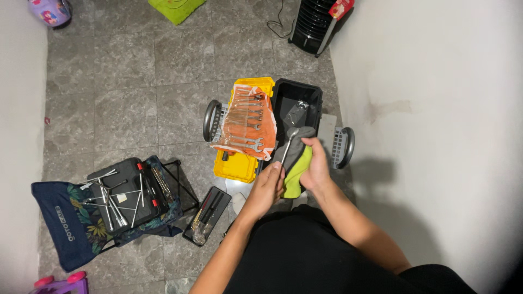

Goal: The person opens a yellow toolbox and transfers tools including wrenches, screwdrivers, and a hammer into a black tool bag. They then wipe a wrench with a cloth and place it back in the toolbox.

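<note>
We hold a slim, silver metal wrench over the black open toolbox tub, its rounded head pointing away from us and its shank slanting back toward our left hand. The left fingers close round the lower end of the shank; the right hand is closed on a grey and lime-green cloth that lies folded under and beside the tool. We judge the wrench stiff, fairly light for its length, and likely slick where it is polished, so the lower shank is the sound place to hold it, with the soft, limp cloth giving some purchase further up.

Just beside the tub, on its left, the yellow plastic toolbox lid carries an orange roll-up pouch of silver spanners. A crumpled clear plastic bag lies inside the tub. All this stands on the grey tiled floor, near its right edge by the white wall.

Toward the floor's left edge, a black open case of long silver socket tools rests on a dark blue flowered cloth, and a small black tray of screwdrivers lies between that case and our knees.

The wrench's far end is too small to tell whether it is a ring or an open jaw, and the cloth hides part of the right fingers. The things along the top and bottom of the view are cut off.
</note>
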